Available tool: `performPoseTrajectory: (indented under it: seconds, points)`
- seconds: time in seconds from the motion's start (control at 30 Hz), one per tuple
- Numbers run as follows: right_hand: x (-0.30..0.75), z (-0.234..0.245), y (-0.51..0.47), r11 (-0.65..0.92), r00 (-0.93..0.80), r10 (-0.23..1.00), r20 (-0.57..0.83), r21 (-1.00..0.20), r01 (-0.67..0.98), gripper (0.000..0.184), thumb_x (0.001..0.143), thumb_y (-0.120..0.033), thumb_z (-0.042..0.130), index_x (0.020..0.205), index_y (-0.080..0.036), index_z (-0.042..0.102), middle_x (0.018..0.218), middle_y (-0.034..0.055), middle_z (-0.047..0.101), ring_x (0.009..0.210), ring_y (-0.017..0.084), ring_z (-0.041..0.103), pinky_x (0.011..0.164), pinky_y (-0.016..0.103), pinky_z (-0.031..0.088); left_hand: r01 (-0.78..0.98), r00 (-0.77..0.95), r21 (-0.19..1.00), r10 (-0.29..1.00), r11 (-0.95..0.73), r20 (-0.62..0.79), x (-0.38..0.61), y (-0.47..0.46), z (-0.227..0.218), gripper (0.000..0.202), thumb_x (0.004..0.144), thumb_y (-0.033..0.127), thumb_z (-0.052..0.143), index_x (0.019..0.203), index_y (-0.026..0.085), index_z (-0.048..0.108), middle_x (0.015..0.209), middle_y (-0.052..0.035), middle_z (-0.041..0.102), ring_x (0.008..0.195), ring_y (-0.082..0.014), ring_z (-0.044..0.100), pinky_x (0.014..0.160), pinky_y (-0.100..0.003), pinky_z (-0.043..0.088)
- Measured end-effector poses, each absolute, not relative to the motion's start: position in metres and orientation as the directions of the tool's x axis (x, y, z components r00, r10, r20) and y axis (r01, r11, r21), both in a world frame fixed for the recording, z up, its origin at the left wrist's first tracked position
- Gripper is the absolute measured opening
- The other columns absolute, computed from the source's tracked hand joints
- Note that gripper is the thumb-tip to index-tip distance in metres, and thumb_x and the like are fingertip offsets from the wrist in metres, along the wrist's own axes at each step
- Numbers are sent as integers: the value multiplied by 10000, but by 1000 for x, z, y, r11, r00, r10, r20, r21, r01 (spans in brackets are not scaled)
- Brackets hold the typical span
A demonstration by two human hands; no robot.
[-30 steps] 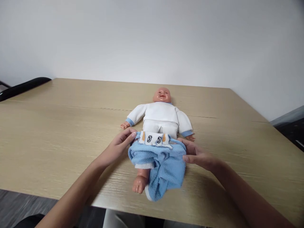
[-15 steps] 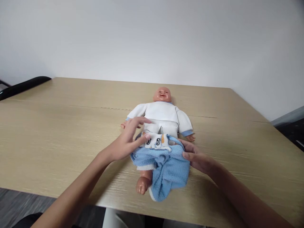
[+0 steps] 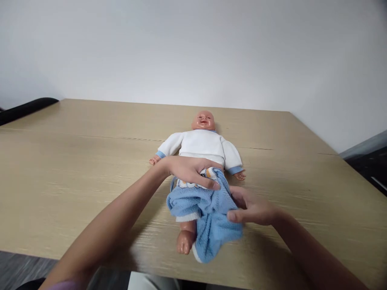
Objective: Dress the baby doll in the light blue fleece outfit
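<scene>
A baby doll (image 3: 202,141) lies face up on the table, head away from me, in a white top with blue cuffs. Blue terry overalls (image 3: 205,205) with an embroidered white bib cover its lower body. One bare foot (image 3: 185,241) comes out of the left leg opening; the other foot is hidden in the fabric. Reaching across the doll's waist, my left hand (image 3: 196,171) grips the upper edge of the overalls between thumb and fingers. On the right side, my right hand (image 3: 249,207) is closed on the overalls' other leg, thumb on top, fingers partly hidden behind.
The wooden table (image 3: 90,169) reaches back to a white wall (image 3: 193,52). A black curved object (image 3: 30,108) is at the left edge, and a dark object (image 3: 370,161) stands beyond the right edge.
My left hand has moved right across the doll's waist and pinched the overalls' top edge. My right hand has shifted slightly lower along the leg. The bib is now partly covered.
</scene>
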State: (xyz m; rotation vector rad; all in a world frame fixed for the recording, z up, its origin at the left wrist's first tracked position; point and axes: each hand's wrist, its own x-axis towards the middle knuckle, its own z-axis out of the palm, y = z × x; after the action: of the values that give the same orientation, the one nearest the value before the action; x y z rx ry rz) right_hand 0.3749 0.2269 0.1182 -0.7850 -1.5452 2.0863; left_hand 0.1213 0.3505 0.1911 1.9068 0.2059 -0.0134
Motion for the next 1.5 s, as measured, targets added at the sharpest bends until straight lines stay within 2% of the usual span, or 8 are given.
performPoseTrajectory:
  seconds: [0.17,0.3,0.53,0.7,0.93,1.1,1.37,1.5]
  points:
    - [380,126,227,-207,-707,684,-178,-977,46,359,960,-469,848,1088,-158,721,984,13,646,877,139,592,769,215,504,225,971,938,142,-265,-192,124,349,184,394,949,509,818,1148,201,674,1016,-6,698,956,-175,666,827,-253,549]
    - [380,129,226,-212,-650,751,-113,-974,-76,394,1009,-509,786,1252,-203,727,1057,24,688,998,158,624,887,235,536,208,978,953,23,-221,-208,122,349,185,544,792,462,961,1215,205,735,1158,-38,780,1100,-265,730,946,-333,593]
    - [374,134,223,-190,-653,736,-179,-980,54,596,971,-481,827,1486,-260,626,1224,52,692,1121,231,648,981,334,554,111,991,974,-50,-199,-123,118,353,176,379,889,382,892,1189,209,739,1142,-22,781,1084,-225,729,941,-286,584]
    - [371,142,222,-6,-620,761,-189,-959,284,315,921,-452,869,1036,-177,768,1008,24,691,938,211,624,851,289,524,109,994,976,-10,-189,-113,119,352,176,320,886,385,897,1068,197,711,1027,-9,751,983,-192,706,872,-255,570]
    - [376,126,221,-185,-534,837,-123,-981,-64,386,1046,-503,729,1358,-276,750,1099,20,693,992,178,625,885,251,529,208,976,950,-22,-235,-219,113,349,180,383,841,453,932,1062,202,746,1028,-8,792,937,-214,735,813,-270,592]
    - [374,128,220,-308,-589,779,-216,-950,-59,477,1040,-532,728,1441,-274,694,1157,43,719,1016,189,647,928,279,537,83,996,963,-7,-255,-88,113,351,177,309,934,396,856,1133,200,726,1155,-42,770,1079,-229,711,946,-289,576]
    - [378,134,220,-311,-717,648,-255,-949,56,399,877,-500,902,911,-166,686,778,-40,503,682,103,433,605,200,390,85,996,965,58,-247,-73,116,344,178,295,953,428,836,1055,202,678,989,-21,725,931,-195,678,813,-263,541]
    - [377,130,219,-322,-651,733,-198,-944,-76,420,885,-527,892,1061,-172,752,860,-8,603,747,125,526,672,215,463,141,990,951,16,-277,-143,117,341,180,346,895,430,892,1083,200,715,1018,-20,758,928,-210,710,799,-277,567]
